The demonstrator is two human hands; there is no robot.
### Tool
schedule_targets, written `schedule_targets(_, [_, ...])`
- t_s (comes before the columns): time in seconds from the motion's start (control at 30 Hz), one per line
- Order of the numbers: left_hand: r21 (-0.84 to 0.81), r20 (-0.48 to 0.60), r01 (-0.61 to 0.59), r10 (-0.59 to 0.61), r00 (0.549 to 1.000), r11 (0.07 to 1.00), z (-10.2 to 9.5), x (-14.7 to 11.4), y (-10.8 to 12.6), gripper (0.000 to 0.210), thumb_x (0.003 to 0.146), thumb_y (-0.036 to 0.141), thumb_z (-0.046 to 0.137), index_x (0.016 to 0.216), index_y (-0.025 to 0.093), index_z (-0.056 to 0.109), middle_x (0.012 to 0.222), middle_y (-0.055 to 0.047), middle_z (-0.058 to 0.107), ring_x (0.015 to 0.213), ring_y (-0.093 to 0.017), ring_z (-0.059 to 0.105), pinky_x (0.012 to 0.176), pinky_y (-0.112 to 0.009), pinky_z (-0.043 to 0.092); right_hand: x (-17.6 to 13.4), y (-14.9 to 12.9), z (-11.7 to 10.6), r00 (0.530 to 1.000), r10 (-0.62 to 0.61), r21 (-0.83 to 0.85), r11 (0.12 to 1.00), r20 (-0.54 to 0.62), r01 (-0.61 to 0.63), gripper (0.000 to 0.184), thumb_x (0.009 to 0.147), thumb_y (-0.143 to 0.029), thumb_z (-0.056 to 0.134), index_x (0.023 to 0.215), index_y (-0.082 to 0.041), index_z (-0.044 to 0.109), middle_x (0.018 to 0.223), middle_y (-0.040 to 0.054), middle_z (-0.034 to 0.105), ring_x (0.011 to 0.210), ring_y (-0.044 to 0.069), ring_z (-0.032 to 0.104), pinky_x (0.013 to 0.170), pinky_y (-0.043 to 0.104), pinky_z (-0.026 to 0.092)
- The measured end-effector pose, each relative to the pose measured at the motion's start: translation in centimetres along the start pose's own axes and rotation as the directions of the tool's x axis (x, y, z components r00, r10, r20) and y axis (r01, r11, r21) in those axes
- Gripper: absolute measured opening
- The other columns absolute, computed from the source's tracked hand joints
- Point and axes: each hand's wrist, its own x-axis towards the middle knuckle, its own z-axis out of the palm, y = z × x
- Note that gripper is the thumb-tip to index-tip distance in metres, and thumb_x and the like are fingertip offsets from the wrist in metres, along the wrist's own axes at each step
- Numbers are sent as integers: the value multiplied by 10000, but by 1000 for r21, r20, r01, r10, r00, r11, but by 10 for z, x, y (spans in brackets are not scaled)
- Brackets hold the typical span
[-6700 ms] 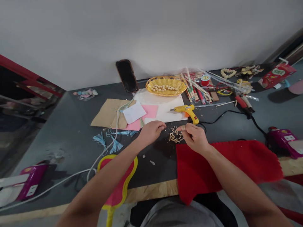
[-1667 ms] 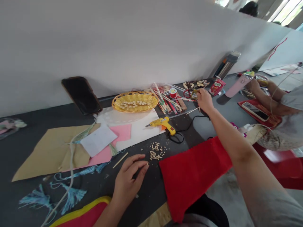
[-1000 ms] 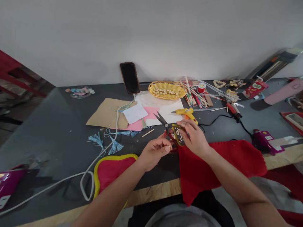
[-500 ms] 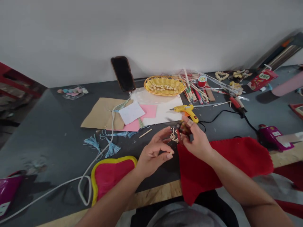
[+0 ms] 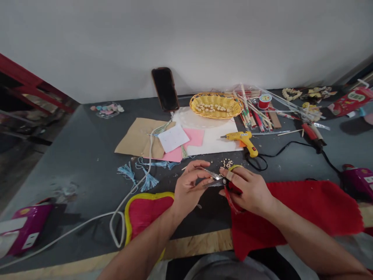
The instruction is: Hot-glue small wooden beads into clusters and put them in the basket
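My right hand [image 5: 250, 188] grips a pair of scissors [image 5: 224, 181] by red and yellow handles, with the blades apart and pointing left. The fingertips of my left hand [image 5: 190, 184] are pinched together between the open blades, on a small pale piece that barely shows. Just beyond the scissors lies a little heap of small pale pieces [image 5: 226, 162]. Under my right wrist a red felt cloth [image 5: 303, 206] spreads to the table's front edge. A red pad with a yellow border [image 5: 147, 214] rests beside my left forearm.
A yellow glue gun [image 5: 243, 139] with a black cord lies past my right hand. Behind are a yellow wicker basket [image 5: 215, 111], a phone [image 5: 165, 89] against the wall, sticks [image 5: 253, 116] and a thread spool [image 5: 264, 102]. Blue tassels [image 5: 150, 181] and a white cable [image 5: 116, 212] lie left.
The scissors, blurred in my right hand before, now point left with blades apart at my left fingertips. My hands have come closer together, and the view has turned slightly left.
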Motion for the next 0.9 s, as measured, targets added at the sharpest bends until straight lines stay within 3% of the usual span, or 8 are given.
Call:
schedule_targets(0.2, [13,0,-15,15,1000,1000,1,0,0,50,734,151,721,745,200,723,989,-95,656,953,-214,614,860,-367,497,-2,-1,1,999,10,-36,999,35,-9,480,853,-429,617,1253,-165,588,991,113,688,888,225,673,739,319,583])
schedule_targets(0.47, [70,-1,-25,25,1000,997,2,1,6,15,735,169,726,734,183,720,933,-101,671,897,-205,639,800,-331,524,-2,0,3,999,29,-20,999,44,-28,493,847,-442,626,1244,-152,592,1013,115,699,895,227,686,756,331,594])
schedule_targets(0.9, [231,17,-164,165,986,959,1,0,6,52,763,182,702,713,195,704,864,-66,689,844,-187,631,766,-326,521,-4,1,6,1000,-23,-77,997,21,25,352,900,-338,582,1201,-159,615,989,95,730,828,181,704,695,269,590])
